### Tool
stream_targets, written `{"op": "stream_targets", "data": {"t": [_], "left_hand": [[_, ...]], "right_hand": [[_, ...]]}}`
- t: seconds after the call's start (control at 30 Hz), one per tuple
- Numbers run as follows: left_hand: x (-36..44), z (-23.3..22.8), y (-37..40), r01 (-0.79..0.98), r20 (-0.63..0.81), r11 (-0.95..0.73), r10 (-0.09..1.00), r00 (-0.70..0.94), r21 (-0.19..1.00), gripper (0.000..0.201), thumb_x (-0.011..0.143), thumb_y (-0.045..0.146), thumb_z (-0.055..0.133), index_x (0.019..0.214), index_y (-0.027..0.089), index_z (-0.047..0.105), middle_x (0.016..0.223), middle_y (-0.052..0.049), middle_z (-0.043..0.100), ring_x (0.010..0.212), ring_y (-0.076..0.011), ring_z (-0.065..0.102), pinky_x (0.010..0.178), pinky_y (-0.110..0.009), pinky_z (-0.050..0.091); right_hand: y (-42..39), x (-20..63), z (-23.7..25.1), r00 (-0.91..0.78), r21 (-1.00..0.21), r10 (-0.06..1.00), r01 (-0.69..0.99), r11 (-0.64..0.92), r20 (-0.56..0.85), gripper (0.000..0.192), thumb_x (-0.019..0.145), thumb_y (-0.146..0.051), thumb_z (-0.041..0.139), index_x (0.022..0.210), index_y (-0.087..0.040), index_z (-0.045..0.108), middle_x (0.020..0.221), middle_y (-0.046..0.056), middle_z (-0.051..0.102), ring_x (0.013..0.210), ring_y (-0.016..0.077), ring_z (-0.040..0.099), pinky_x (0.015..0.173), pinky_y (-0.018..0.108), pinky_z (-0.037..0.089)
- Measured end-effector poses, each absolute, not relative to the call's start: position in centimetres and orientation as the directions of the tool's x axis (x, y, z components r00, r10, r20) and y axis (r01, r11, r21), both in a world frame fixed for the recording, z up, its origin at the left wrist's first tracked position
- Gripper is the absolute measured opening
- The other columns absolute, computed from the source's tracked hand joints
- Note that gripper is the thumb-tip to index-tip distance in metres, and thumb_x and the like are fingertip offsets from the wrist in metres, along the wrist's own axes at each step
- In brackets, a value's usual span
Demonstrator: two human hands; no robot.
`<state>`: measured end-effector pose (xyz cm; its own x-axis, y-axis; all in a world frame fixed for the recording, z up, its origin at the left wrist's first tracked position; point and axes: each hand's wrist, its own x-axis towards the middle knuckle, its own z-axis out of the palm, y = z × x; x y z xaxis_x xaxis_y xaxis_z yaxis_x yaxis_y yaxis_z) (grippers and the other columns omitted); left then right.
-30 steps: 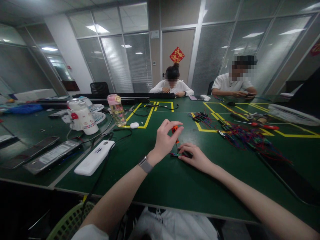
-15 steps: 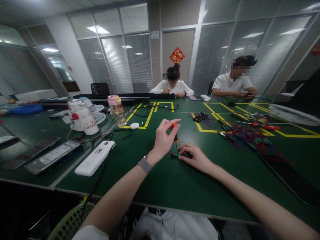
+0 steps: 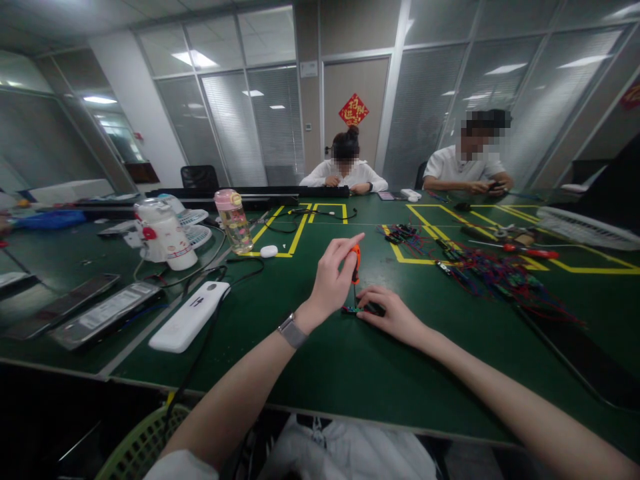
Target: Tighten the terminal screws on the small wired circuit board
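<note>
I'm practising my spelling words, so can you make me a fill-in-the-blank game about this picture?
1. The bare left hand holds an orange-and-black screwdriver with its tip pointing ____.
2. The fingertips of the bare right hand touch a small ____ circuit board.
3. The watch with a grey band is worn on the ____ wrist.
4. The straight tape strips on the flat green table are ____.

Missing words: down; green; left; yellow.
</note>
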<state>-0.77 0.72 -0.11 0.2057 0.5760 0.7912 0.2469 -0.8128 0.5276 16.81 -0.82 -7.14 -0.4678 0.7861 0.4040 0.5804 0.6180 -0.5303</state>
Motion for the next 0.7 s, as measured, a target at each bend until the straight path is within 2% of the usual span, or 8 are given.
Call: {"op": "stream_targets", "data": {"t": [0.07,0.13,0.27,0.33,0.43,0.53,0.6,0.7], "left_hand": [[-0.74,-0.16,0.77,0.198,0.784,-0.818,0.574,0.236,0.54,0.035,0.098,0.02,0.039,0.129,0.023,0.053,0.116,-0.007,0.063,0.105,-0.0173,0.059,0.092,-0.034,0.047],[-0.73,-0.04,0.74,0.189,0.783,-0.821,0.571,0.245,0.539,0.032,0.097,0.02,0.044,0.127,0.022,0.056,0.111,-0.006,0.065,0.1,-0.0171,0.062,0.089,-0.034,0.048],[-0.76,0.37,0.48,0.268,0.812,-0.818,0.559,0.166,0.508,0.016,0.086,0.022,0.064,0.101,0.021,0.069,0.088,-0.002,0.063,0.08,-0.0147,0.059,0.076,-0.028,0.049],[-0.81,0.46,0.39,0.299,0.818,-0.807,0.562,0.125,0.509,0.012,0.083,0.025,0.067,0.094,0.02,0.07,0.082,-0.001,0.058,0.076,-0.0141,0.056,0.074,-0.028,0.049],[-0.9,0.35,0.48,0.268,0.795,-0.801,0.584,0.161,0.535,0.02,0.093,0.025,0.053,0.105,0.022,0.069,0.09,-0.003,0.059,0.085,-0.0149,0.058,0.081,-0.03,0.049],[-0.9,0.1,0.79,0.088,0.732,-0.778,0.617,0.288,0.621,0.033,0.098,0.02,0.039,0.125,0.023,0.058,0.111,-0.007,0.062,0.094,-0.0151,0.063,0.085,-0.031,0.051],[-0.87,0.03,0.95,-0.006,0.692,-0.736,0.633,0.347,0.677,0.035,0.098,0.021,0.04,0.13,0.022,0.053,0.114,-0.008,0.062,0.09,-0.0147,0.066,0.079,-0.029,0.054],[-0.88,0.2,0.98,0.072,0.716,-0.764,0.63,0.301,0.642,0.027,0.092,0.022,0.053,0.117,0.02,0.063,0.1,-0.006,0.064,0.083,-0.0143,0.065,0.072,-0.026,0.054]], "right_hand": [[-0.8,16.82,-7.14,-0.47,-0.528,0.786,0.582,0.618,0.402,0.005,0.081,-0.026,0.067,0.08,-0.021,0.067,0.101,0.007,0.067,0.095,0.0236,0.061,0.088,0.041,0.048],[-0.78,16.85,-7.18,-0.472,-0.523,0.786,0.586,0.618,0.4,0.006,0.081,-0.027,0.067,0.081,-0.021,0.067,0.101,0.007,0.067,0.096,0.0238,0.061,0.088,0.041,0.048],[-0.73,16.9,-7.31,-0.464,-0.521,0.793,0.597,0.61,0.396,0.006,0.082,-0.028,0.066,0.081,-0.022,0.067,0.102,0.006,0.066,0.097,0.0239,0.061,0.089,0.041,0.047],[-0.72,16.9,-7.33,-0.463,-0.524,0.794,0.597,0.607,0.394,0.007,0.082,-0.028,0.066,0.08,-0.022,0.067,0.102,0.006,0.067,0.097,0.024,0.061,0.09,0.041,0.047],[-0.74,16.85,-7.29,-0.465,-0.525,0.793,0.594,0.61,0.394,0.008,0.082,-0.029,0.065,0.08,-0.021,0.066,0.101,0.007,0.067,0.097,0.0241,0.061,0.089,0.041,0.047],[-0.79,16.82,-7.24,-0.467,-0.526,0.793,0.593,0.61,0.392,0.007,0.082,-0.028,0.066,0.081,-0.021,0.066,0.102,0.007,0.067,0.097,0.0241,0.061,0.09,0.042,0.047],[-0.81,16.82,-7.24,-0.466,-0.526,0.794,0.595,0.608,0.391,0.007,0.082,-0.028,0.066,0.081,-0.021,0.066,0.102,0.007,0.066,0.098,0.0242,0.061,0.09,0.042,0.047],[-0.8,16.88,-7.33,-0.464,-0.524,0.794,0.596,0.608,0.393,0.008,0.082,-0.029,0.065,0.081,-0.022,0.066,0.102,0.007,0.066,0.099,0.0246,0.061,0.091,0.042,0.046]]}}
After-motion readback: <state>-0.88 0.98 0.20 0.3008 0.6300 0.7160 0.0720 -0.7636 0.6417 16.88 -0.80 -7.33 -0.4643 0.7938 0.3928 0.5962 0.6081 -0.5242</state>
